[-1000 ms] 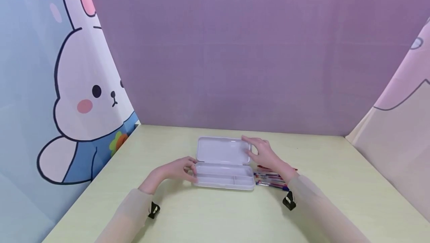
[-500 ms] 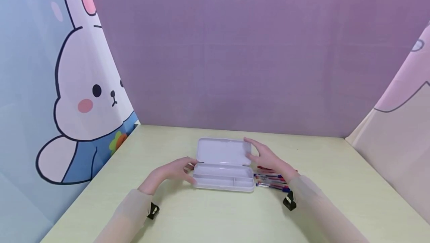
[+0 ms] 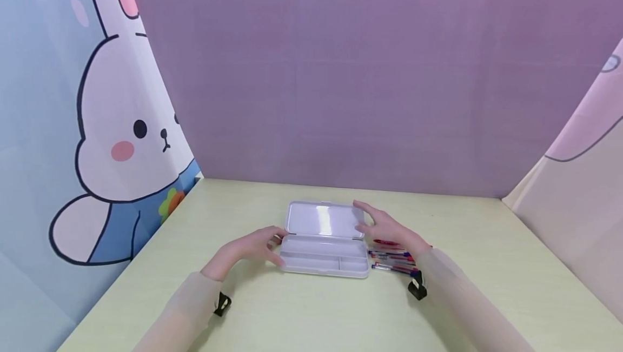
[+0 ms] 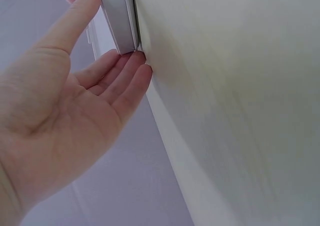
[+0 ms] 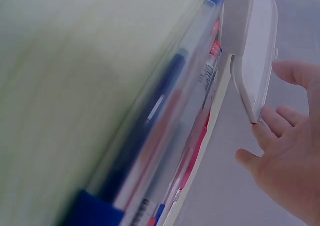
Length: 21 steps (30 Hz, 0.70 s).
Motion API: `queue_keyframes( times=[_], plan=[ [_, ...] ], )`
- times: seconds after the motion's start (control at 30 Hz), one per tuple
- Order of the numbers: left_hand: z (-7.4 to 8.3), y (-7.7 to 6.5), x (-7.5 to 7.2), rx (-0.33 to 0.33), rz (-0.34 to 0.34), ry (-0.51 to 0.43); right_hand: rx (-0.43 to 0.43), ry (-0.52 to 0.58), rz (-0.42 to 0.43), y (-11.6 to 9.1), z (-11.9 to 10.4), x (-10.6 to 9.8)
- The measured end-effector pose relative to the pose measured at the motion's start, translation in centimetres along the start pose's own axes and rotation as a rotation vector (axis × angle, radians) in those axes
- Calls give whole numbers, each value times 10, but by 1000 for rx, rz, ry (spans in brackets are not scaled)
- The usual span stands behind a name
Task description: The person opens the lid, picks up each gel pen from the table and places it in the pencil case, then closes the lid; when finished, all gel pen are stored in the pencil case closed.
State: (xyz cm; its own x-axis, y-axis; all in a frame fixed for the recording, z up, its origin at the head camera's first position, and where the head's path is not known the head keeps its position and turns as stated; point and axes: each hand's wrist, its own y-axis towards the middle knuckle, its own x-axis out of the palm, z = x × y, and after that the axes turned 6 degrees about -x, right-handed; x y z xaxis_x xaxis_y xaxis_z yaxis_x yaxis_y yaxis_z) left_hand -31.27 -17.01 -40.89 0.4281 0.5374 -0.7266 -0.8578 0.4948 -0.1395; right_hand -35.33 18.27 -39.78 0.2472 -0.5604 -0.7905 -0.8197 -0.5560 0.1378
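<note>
A white pencil case (image 3: 323,256) lies on the table, its lid (image 3: 311,219) laid back to show a tray with compartments. My left hand (image 3: 256,245) spans the case's left end; in the left wrist view its fairly straight fingers (image 4: 125,83) touch the end, with the thumb along the side. At the lid's right edge is my right hand (image 3: 382,226), fingers spread and relaxed. The right wrist view shows its fingertips right at the lid's corner. Several pens (image 3: 391,255) with clear barrels and blue or red parts lie close to the case's right end, under the right forearm.
The pale yellow table (image 3: 311,314) runs back to a purple cloth wall (image 3: 331,71). A curtain with a cartoon rabbit (image 3: 126,125) hangs on the left, and a pink and cream one (image 3: 579,190) on the right. Black straps (image 3: 417,287) circle the sleeves.
The lid leans slightly further back and now catches a bright reflection. My right hand has shifted a little with its edge; the left hand stays at the case's left end.
</note>
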Motion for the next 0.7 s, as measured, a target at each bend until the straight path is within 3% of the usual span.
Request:
queue_keyframes(
  times=[0.37,0.7],
  plan=[
    [3,2,0,0,-11,-3,23,16,-13,-1,-2,-5],
    [7,-1,2,-18,-24,-5,-46,-20,25,-7,-1,-16]
  ],
)
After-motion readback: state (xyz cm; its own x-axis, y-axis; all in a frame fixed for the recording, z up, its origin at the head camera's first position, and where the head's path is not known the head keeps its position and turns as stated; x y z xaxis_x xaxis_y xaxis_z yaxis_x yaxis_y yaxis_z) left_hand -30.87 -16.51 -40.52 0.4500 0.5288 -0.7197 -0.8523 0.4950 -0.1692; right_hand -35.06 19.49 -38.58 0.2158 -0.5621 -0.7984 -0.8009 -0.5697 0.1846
